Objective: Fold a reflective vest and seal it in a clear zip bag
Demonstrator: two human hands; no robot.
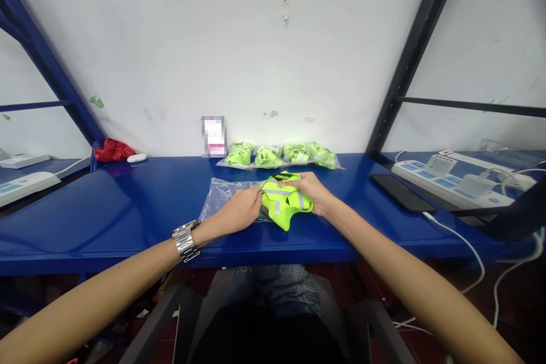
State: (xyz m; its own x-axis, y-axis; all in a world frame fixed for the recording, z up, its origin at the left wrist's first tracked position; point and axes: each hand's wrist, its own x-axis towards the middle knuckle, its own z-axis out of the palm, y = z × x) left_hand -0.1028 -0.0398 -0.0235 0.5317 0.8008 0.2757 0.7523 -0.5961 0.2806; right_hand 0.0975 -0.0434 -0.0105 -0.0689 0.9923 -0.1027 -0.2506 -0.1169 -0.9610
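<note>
A bunched fluorescent yellow-green reflective vest (284, 199) with silver-grey stripes is held just above the table's front part. My right hand (313, 190) grips its right side, thumb on top. My left hand (243, 207) is closed at the vest's left edge, fingers pinched where the vest meets a clear plastic bag (219, 193); which layer they pinch is partly hidden. The bag lies flat on the blue table (140, 205), beneath my left hand and partly under the vest.
Several bagged vests (268, 154) line the wall. Beside them stands a blurred card (214, 136). To the left are a red cloth (114, 151) and a white case (137, 157). On the right lie a cabled phone (403, 193) and a power strip (452, 182).
</note>
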